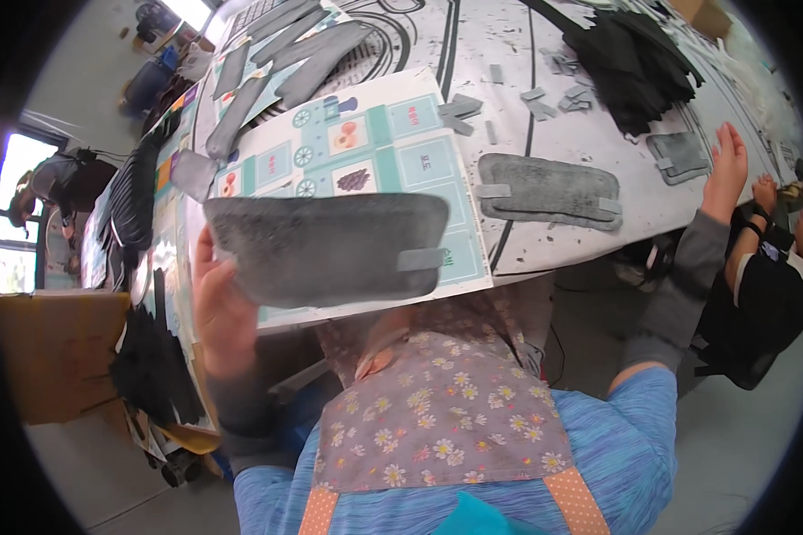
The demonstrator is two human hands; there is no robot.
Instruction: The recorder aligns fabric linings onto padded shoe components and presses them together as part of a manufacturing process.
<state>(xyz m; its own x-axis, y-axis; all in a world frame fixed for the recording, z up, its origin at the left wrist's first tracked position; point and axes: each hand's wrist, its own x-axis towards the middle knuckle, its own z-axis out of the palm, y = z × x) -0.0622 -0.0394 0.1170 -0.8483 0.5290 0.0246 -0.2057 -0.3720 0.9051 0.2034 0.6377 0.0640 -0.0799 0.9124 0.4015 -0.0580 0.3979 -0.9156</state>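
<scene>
My left hand (226, 308) grips the left edge of a flat grey fabric pad (330, 250), its thumb in front. The pad is lifted over a printed teal-and-white board (464, 214), and a light grey tab (420, 259) shows at its right end. To the right on the table lies another grey pad (549, 196) with a light tab at each end. My right hand (727, 174) is held up at the table's right side with fingers stretched out, holding nothing. Closest to it is a smaller grey fabric piece (678, 159) with a tab.
Small grey tabs (540, 102) lie scattered beyond the pads. Black fabric (633, 76) is heaped at the far right, long grey strips (321, 62) at the far left. A cardboard box (58, 352) stands left of the table; another person's hand (764, 193) is at the right edge.
</scene>
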